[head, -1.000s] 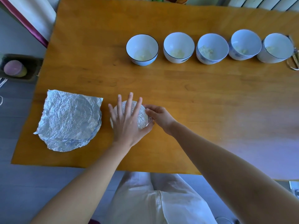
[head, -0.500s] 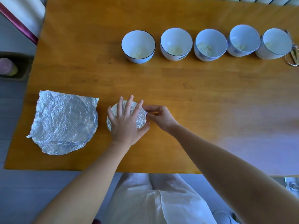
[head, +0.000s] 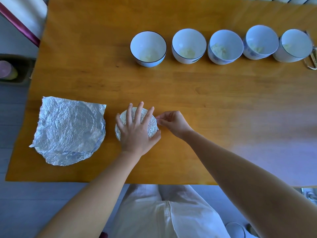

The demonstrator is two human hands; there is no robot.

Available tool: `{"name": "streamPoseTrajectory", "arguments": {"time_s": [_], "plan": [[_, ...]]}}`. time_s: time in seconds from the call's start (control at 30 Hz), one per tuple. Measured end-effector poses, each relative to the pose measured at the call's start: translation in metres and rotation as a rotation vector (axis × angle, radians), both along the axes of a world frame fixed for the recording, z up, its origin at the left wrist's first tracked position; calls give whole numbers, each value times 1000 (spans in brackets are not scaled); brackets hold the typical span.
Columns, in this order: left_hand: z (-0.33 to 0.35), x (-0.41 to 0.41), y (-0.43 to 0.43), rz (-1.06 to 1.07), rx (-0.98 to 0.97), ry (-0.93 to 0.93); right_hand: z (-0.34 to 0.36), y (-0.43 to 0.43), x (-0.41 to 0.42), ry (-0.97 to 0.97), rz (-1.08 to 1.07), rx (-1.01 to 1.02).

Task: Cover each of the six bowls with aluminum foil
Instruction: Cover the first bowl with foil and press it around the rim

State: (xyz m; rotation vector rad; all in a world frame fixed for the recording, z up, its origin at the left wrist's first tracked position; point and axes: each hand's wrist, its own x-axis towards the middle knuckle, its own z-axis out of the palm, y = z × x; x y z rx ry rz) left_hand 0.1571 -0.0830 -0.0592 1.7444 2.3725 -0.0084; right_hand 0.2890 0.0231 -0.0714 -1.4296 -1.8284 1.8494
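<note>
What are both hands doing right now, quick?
Left hand: open, fingers spread, pressing on the small round bowl wrapped in crinkled silver foil.
Right hand: closed, pinching that foil's edge.

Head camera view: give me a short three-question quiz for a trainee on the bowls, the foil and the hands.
1. True or false: the spare foil lies to the right of the foil-covered bowl.
2. Which hand lies flat on top of that bowl? A) left hand B) right hand C) neither
3. Fill in: ___ bowls in the far row stand uncovered.
Key: 1 false, the spare foil lies to its left. 2 A; the right hand pinches the foil at the bowl's side. 3 five.
</note>
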Motion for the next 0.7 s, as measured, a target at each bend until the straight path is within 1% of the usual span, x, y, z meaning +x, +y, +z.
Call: {"name": "streamPoseTrajectory", "arguments": {"time_s": [0.23,0.47,0.7], "plan": [[2,-1,0,6,20,-14,10,11,-5,-72,56,-130],[-1,-1,0,8,7,3,15,13,-8,-98,45,-162],[0,-1,1,13,-4,-3,18,13,-8,-138,5,-125]]}}
